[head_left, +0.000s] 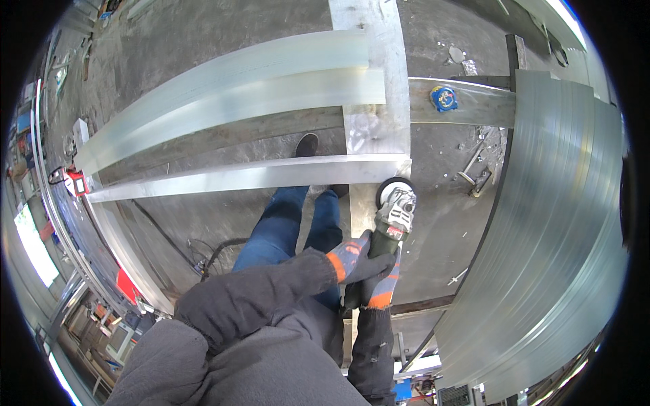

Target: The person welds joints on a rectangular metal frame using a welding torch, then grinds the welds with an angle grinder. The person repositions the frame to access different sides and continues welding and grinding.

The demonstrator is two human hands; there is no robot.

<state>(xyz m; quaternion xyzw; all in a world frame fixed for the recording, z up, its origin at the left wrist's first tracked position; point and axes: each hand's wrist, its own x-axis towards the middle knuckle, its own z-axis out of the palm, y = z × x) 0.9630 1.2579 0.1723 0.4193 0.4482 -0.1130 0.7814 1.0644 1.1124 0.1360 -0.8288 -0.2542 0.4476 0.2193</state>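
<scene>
Both my gloved hands close around the dark body of an angle grinder (396, 215). My left hand (354, 261) wraps it from the left side, and my right hand (384, 279) grips it lower down, partly overlapped by the left. The grinder's round dark disc points away from me, at the right end of a shiny metal bar (250, 174). Whether the disc touches the bar I cannot tell. That bar lies crosswise, its right end on a wide metal beam (378, 132) that runs away from me. My legs in blue trousers stand beneath and beyond the bar.
Two flat metal strips (271, 93) lie farther off across the beam. A blue tape measure (444, 99) rests on a crosspiece to the right. Wide stacked metal strips (542, 223) fill the right side. A red-and-white device (76, 183) sits at the bar's left end; a dark cable (220, 252) trails on the floor.
</scene>
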